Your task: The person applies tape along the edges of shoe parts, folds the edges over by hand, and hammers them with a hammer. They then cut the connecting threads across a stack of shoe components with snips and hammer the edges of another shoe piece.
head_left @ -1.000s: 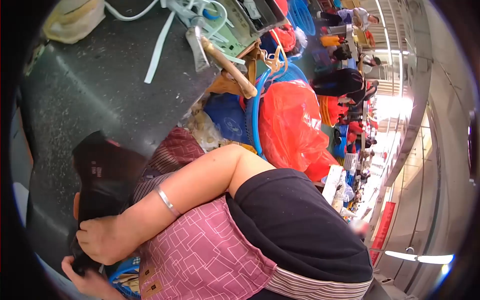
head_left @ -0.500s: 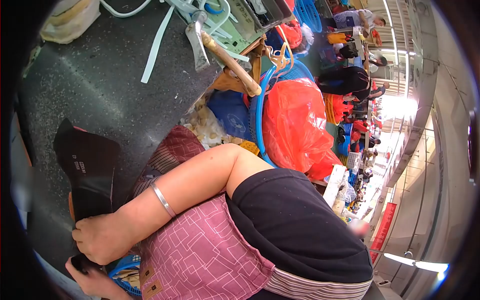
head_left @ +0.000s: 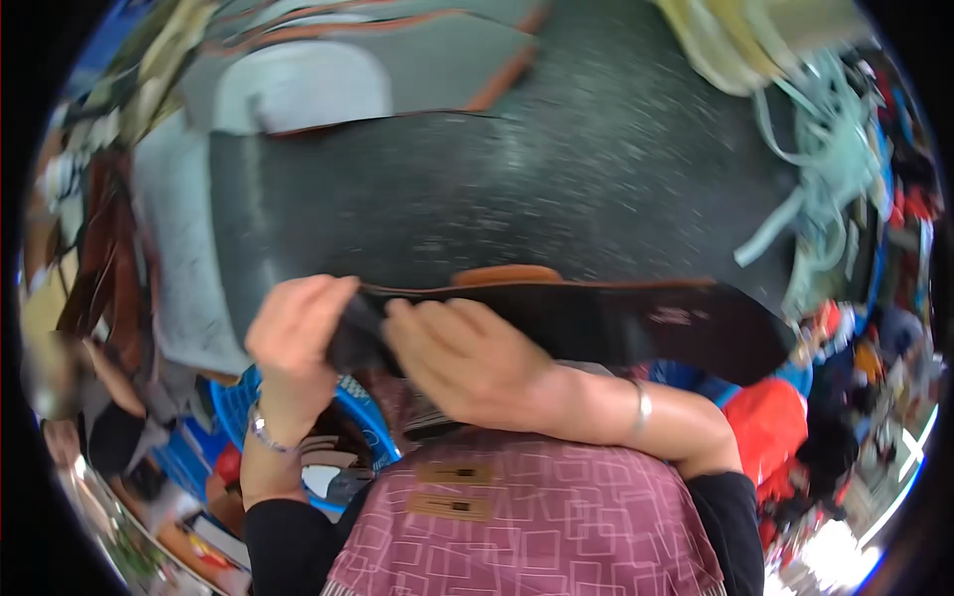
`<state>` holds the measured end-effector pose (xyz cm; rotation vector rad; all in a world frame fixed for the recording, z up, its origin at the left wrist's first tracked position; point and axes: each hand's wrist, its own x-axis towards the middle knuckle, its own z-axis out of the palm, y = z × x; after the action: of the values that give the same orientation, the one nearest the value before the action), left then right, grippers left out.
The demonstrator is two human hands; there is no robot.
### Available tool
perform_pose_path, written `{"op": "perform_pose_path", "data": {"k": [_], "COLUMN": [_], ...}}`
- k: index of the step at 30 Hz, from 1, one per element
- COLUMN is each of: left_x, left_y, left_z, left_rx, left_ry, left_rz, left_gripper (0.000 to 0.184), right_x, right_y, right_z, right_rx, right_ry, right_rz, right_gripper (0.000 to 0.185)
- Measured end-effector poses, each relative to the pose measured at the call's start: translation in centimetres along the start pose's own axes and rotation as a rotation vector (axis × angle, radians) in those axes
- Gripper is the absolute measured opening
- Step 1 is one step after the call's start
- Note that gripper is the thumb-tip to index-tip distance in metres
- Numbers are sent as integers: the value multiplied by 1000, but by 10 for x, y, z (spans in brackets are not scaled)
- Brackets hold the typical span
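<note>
At the near edge of the table [head_left: 447, 199], just above the lap, is a long strip [head_left: 636, 323], nearly black, with a thin brown line along its far edge and small pale print, too blurred to read, near its right end. A rounded tan shape [head_left: 507, 275] shows beyond that edge. The strip's long axis runs left to right across the body, almost level, its angled, tapering end pointing right. The left hand's [head_left: 298, 333] fingers are clamped on its left end; the right hand's [head_left: 472, 358] lie together over it, their grip impossible to tell.
</note>
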<state>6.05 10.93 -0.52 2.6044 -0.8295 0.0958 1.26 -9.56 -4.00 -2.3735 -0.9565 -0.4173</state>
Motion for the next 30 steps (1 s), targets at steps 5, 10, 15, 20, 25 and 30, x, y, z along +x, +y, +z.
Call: {"op": "perform_pose_path", "data": {"k": [5,10,15,20,25,30], "left_x": [6,20,25,25,-13,-39], "left_y": [-27,-47,-80,-55,14,16], "left_z": [-3,-10,-20,-55,7,24], "left_rx": [132,69,123,84,-334,-80], "left_ry": [-9,-75,-71,-118,-110,-229], "left_rz": [457,766,941,696,159,185], "left_gripper": [33,27,23,16,60,75], "right_x": [8,17,15,21,10,-9], "right_y": [3,3,3,1,-7,-12], "right_z": [0,-10,-6,-6,0,-32], "right_rx": [42,49,16,51,334,-85], "right_ry": [-73,-239,-228,-192,-78,-214], "right_rz": [-24,-26,-49,1,56,-64], "right_gripper": [29,35,37,38,31,30]}}
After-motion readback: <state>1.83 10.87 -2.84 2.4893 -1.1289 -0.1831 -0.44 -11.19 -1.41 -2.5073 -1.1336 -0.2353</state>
